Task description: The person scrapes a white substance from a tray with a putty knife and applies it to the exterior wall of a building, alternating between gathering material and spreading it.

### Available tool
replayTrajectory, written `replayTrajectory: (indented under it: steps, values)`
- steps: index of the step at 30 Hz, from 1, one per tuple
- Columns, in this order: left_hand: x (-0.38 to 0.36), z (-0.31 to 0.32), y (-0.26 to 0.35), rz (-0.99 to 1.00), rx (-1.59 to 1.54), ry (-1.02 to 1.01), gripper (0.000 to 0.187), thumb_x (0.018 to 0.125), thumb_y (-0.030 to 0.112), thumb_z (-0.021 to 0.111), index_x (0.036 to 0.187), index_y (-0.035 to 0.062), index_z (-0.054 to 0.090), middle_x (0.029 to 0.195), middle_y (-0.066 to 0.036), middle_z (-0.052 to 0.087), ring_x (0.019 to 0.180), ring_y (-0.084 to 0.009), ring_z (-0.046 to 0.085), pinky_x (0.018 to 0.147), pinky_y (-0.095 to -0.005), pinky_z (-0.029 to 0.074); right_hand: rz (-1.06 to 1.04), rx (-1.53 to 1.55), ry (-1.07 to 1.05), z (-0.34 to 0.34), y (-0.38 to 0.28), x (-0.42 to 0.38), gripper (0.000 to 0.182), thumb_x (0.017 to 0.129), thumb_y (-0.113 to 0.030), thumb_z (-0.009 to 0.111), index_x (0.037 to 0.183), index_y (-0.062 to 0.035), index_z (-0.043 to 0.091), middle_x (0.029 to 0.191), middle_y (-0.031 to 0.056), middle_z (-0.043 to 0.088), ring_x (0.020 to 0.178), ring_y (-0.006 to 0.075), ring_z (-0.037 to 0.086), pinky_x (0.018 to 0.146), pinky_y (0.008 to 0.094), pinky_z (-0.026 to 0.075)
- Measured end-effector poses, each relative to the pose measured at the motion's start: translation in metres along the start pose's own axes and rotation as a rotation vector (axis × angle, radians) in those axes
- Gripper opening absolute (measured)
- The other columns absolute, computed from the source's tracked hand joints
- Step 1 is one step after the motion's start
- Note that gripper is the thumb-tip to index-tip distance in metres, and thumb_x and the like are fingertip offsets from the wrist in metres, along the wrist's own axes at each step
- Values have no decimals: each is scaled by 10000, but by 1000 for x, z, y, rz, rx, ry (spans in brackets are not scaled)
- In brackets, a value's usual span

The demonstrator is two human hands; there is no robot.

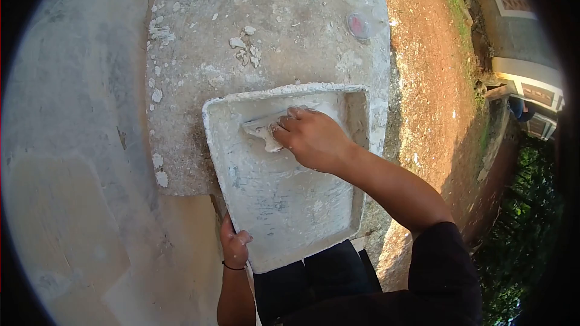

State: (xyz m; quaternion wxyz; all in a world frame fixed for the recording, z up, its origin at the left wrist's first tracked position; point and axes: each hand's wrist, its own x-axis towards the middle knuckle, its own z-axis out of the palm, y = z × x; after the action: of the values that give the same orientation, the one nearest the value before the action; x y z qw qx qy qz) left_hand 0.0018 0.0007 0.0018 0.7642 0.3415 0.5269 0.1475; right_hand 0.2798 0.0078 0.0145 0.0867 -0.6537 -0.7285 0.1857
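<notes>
My right hand is closed around a flat scraper caked with wet, off-white putty. Its blade lies against the inside of a shallow rectangular tray, in the upper part of the tray. Smeared putty coats the tray's floor and walls, with bluish streaks showing through near the middle. My left hand grips the tray's lower left edge, thumb on the rim and the other fingers mostly hidden beneath. The tray sits tilted a little, its far part over a putty-spattered board.
The worn board carries dried putty lumps and a small round lid-like disc. A grey plastered surface stretches along the left. Reddish dirt ground lies to the right, with a building and a distant person beyond.
</notes>
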Motion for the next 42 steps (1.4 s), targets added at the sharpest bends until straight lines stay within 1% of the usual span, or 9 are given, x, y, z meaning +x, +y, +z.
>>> replayTrajectory:
  steps: [5, 9, 14, 22, 27, 30, 32, 36, 42]
  values:
    - [2, -5, 6, -21, 23, 18, 661, 537, 45, 399, 1181, -91, 460, 1025, -127, 582, 872, -185, 572, 718, -221, 441, -25, 56, -194, 2, -7, -8, 228, 736, -89, 524, 924, 9, 608, 858, 118, 624, 963, 291, 586, 765, 361, 499]
    - [3, -3, 4, -18, -21, 26, 669, 512, 48, 410, 1163, -90, 473, 1014, -127, 589, 870, -191, 572, 725, -226, 441, -98, -1, -53, -9, 20, -25, 140, 745, -98, 528, 823, -19, 613, 799, 102, 628, 954, 279, 583, 785, 371, 494]
    - [4, 0, 5, 6, -11, 47, 669, 502, 51, 414, 1152, -93, 480, 1011, -126, 591, 876, -196, 569, 751, -238, 437, -99, 33, 41, -19, 20, -7, 138, 734, -100, 538, 826, -35, 619, 806, 96, 629, 954, 285, 591, 781, 367, 499]
    - [0, -2, 7, -35, 43, 73, 649, 518, 51, 414, 1148, -78, 496, 966, -104, 598, 798, -162, 555, 666, -218, 429, -100, 89, -197, -5, 8, 2, 188, 679, -65, 548, 854, -30, 608, 770, 104, 606, 879, 280, 587, 761, 359, 490]
    - [-2, 1, 0, 3, 41, 65, 666, 524, 67, 417, 1171, -69, 493, 961, -91, 601, 761, -147, 552, 610, -206, 420, -112, 49, -218, -21, 30, -31, 140, 727, -82, 530, 832, -35, 609, 822, 107, 634, 934, 290, 593, 760, 351, 503]
    - [-5, 7, 3, -14, 45, 97, 673, 525, 74, 421, 1179, -70, 490, 965, -88, 600, 769, -146, 551, 615, -207, 420, -34, 34, -179, -31, 27, -59, 201, 721, -76, 535, 900, -34, 617, 903, 113, 633, 950, 307, 590, 766, 358, 505]
    - [-5, 5, -1, -19, 46, 104, 667, 528, 73, 421, 1176, -69, 491, 970, -88, 599, 773, -148, 552, 616, -209, 422, 3, -25, 6, -33, 14, -80, 298, 725, -91, 535, 1006, -28, 609, 983, 129, 620, 941, 306, 592, 760, 373, 508]
    - [-5, 3, -8, -13, 4, 111, 659, 528, 65, 423, 1170, -66, 492, 986, -92, 594, 789, -156, 559, 633, -211, 427, 1, -74, 20, -1, -3, -100, 437, 695, -119, 557, 1122, -29, 585, 1020, 132, 602, 897, 269, 590, 713, 377, 503]
    - [-6, 5, -10, 5, 46, 111, 675, 510, 58, 426, 1170, -71, 481, 1021, -107, 585, 870, -186, 560, 737, -234, 435, 21, -69, 81, 30, 1, -79, 399, 736, -140, 526, 1107, -2, 570, 1030, 166, 598, 901, 263, 597, 731, 379, 507]
